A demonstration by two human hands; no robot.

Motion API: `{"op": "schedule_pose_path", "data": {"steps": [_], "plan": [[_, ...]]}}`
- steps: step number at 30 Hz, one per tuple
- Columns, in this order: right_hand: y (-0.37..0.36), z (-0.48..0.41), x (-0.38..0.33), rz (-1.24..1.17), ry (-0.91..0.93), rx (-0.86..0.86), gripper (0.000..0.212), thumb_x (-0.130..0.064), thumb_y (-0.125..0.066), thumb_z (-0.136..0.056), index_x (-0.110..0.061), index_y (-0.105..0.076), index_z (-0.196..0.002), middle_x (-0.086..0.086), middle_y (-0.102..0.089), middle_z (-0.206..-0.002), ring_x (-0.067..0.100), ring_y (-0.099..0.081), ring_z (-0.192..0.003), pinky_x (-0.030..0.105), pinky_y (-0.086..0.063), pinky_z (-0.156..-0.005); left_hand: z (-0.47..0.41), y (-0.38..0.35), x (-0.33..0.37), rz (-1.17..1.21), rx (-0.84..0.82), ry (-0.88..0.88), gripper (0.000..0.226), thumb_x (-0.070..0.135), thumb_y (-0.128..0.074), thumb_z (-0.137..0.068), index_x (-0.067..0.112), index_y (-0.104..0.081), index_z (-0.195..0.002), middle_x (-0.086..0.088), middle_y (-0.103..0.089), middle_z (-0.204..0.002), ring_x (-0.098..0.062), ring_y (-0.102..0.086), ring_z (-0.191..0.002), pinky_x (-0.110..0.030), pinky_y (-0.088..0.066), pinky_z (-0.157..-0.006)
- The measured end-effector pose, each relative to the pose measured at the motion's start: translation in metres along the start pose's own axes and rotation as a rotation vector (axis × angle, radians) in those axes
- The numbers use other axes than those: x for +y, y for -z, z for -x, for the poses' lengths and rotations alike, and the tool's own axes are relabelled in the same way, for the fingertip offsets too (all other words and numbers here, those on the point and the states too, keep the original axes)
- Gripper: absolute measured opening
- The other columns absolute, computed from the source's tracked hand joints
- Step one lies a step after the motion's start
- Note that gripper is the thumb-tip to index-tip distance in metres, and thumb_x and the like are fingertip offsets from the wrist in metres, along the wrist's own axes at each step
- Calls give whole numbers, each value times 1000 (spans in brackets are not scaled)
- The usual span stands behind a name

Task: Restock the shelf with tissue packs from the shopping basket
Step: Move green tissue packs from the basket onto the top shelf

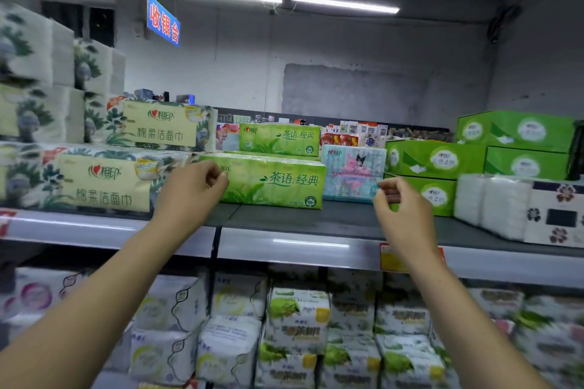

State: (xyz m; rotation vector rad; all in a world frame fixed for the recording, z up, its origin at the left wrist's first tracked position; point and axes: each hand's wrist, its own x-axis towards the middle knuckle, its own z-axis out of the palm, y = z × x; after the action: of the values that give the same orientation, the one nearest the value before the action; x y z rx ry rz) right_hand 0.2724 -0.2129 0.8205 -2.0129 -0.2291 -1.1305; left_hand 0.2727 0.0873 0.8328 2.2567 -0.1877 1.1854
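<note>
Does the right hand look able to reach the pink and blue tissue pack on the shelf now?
Probably yes. The right hand hovers beside the pink and blue pack, holding nothing, and the bare shelf before it leaves the way free.

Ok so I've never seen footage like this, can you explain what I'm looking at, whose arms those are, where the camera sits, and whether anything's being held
There's no machine here. These are a person's two bare arms, filmed by one wide camera worn on the head, looking forward at a shop shelf. The left hand has its fingers curled at the left end of a green tissue pack lying on the shelf; I can't tell whether it pinches the wrapper. The right hand hovers, loosely curled, in front of a pastel cartoon pack and holds nothing. To the left sit cream floral packs, to the right green boxes, and there are more packs on the level below. The shopping basket isn't in view.
</note>
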Motion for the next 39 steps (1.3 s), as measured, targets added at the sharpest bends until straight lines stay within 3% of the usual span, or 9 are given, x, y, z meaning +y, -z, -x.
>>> {"op": "schedule_pose_path", "data": {"steps": [4,9,11,13,18,28,33,39], "plan": [[23,19,-5,-38,47,-22,5,-18,-54,-93,-22,-57,-94,-16,-58,-85,-5,-54,-79,6,-38,-62,37,7,14,46,-5,49,25,25,-55,-92,12,-60,-71,-2,-64,-65,-24,-60,-67,-40,-51,-68],[42,43,1,-98,-28,-74,5,-18,-55,-93,-19,-59,-95,-14,-60,-87,-4,-54,-80,3,-40,-58,76,-4,37,254,-87,212,23,23,-56,-93,15,-62,-72,1,-68,-68,-11,-65,-67,-29,-49,-63],[47,51,9,-114,-73,-83,6,-19,-56,-93,-18,-61,-96,-12,-62,-87,-1,-56,-81,9,-42,-64,91,-10,42,357,-133,296,21,23,-57,-93,16,-64,-75,-2,-70,-73,-16,-67,-72,-34,-52,-67],[53,61,18,-166,-142,-91,7,-21,-56,-93,-19,-62,-96,-6,-65,-90,8,-61,-86,25,-49,-71,105,-15,47,458,-159,355,19,22,-58,-92,14,-66,-76,-4,-71,-76,-22,-68,-78,-42,-54,-75],[65,92,37,-227,-230,-145,7,-23,-54,-94,-22,-61,-94,0,-66,-92,17,-64,-87,35,-54,-72,132,-16,64,559,-210,423,17,24,-59,-92,14,-68,-82,-4,-71,-83,-17,-67,-84,-34,-51,-77],[66,145,75,-192,-399,-148,9,-24,-55,-93,-23,-61,-100,-6,-65,-94,11,-63,-90,35,-55,-78,181,-20,54,584,-202,594,13,22,-53,-96,18,-64,-90,-5,-68,-95,-17,-65,-93,-32,-49,-81],[69,194,84,-134,-393,-20,14,-20,-53,-95,-17,-63,-105,-11,-63,-90,3,-59,-85,20,-46,-67,215,-18,36,717,-210,790,15,19,-52,-97,15,-65,-90,-6,-69,-96,-19,-65,-95,-33,-49,-84],[58,238,79,-168,-478,-107,11,-23,-52,-95,-29,-58,-101,-7,-65,-98,18,-63,-94,32,-50,-80,246,-13,23,749,-242,876,12,19,-51,-98,15,-60,-92,-4,-67,-93,-16,-64,-91,-29,-49,-83]]}}
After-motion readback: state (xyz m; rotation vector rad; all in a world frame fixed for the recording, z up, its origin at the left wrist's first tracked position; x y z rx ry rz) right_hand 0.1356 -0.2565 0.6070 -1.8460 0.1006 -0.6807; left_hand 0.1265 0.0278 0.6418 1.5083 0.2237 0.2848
